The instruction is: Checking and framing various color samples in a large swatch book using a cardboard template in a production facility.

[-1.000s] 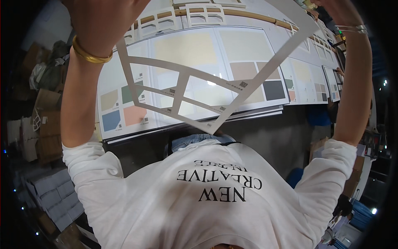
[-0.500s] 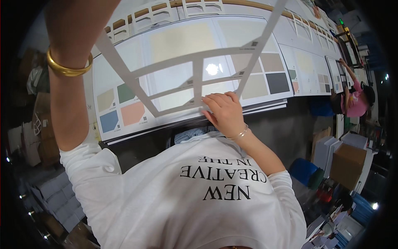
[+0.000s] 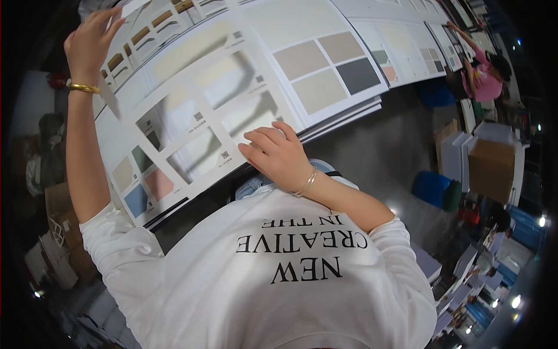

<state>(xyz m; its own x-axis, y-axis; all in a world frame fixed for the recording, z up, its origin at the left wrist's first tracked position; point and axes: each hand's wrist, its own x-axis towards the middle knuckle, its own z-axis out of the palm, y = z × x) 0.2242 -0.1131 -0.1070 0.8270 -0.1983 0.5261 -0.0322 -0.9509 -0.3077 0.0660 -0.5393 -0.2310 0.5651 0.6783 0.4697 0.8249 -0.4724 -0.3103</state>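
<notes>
My left hand (image 3: 92,46), with a gold bangle at the wrist, is raised at the far left and pinches the far end of a white cut-out sheet (image 3: 231,152). Several windows are cut in this thin sheet, with small printed codes beside them. It lies tilted over a white sample board (image 3: 293,104), casting shadows on it. My right hand (image 3: 276,152) is at the sheet's near edge, fingers loosely spread and fingertips touching it. Through and around the sheet show colour swatches, among them a blue one (image 3: 136,200), a pink one (image 3: 158,185) and a dark grey one (image 3: 361,75).
More white cut-out frames (image 3: 165,29) lie along the far side. Further boards are stacked beneath, and another board (image 3: 407,49) lies to the right. A person in pink (image 3: 487,78) works at the table's far right. A blue stool (image 3: 431,189) and a cardboard box (image 3: 491,168) stand at right.
The cut-out sheet has come down closer to the board. My left hand has lowered into view, and my right hand has shifted left along the near edge. The whole view has turned somewhat.
</notes>
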